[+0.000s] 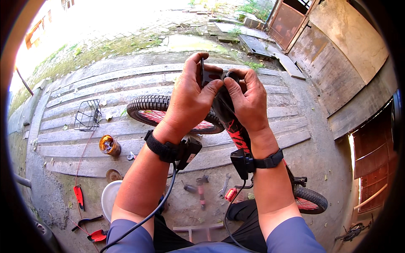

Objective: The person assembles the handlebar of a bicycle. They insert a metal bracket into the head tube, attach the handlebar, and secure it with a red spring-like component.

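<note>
Both hands meet at the upper end of a black bicycle frame (224,106) with red lettering. My left hand (190,90) is closed around a dark flat piece (209,75), its thumb pressed toward the frame's end; what kind of part it is, I cannot make out. My right hand (248,90) pinches a black ring-shaped part (230,76) at the tube's end between thumb and fingers. A knobby front wheel (147,103) with red spokes lies behind my left wrist. The rear wheel (311,200) shows beyond my right forearm.
Left are a wire basket (87,114), a jar of brown stuff (109,145), red bicycle parts (79,197) and a white round container (110,198). Between my arms lie a wrench (224,185), a blurred hammer-like tool (201,192) and a red can (230,194). Wooden panels (327,63) stand right.
</note>
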Tool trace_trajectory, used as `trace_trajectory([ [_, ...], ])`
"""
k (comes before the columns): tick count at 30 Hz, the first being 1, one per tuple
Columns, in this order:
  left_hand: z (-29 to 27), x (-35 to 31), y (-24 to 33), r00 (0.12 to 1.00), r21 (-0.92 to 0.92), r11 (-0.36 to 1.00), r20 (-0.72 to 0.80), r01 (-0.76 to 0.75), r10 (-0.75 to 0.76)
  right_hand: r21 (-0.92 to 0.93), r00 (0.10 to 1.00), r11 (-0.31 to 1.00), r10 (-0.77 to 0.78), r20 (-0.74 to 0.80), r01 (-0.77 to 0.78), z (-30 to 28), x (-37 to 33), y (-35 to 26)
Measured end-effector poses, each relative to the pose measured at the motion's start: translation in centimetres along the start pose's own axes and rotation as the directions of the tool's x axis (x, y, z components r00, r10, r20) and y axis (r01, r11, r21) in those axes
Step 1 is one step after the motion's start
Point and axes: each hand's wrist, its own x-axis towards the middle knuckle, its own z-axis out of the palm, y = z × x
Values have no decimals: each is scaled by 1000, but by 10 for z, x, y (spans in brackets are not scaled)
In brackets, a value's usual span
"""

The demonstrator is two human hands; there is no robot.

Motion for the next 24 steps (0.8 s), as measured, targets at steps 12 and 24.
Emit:
trace_trajectory([
  [12, -17, 10, -5, 990, -94, 994, 132, 53, -40, 64, 999, 997, 29, 34, -31, -1, -1, -2],
  [24, -20, 13, -11, 990, -138, 988, 129, 70, -53, -102, 993, 992, -63, 97, 73, -7, 2, 3],
])
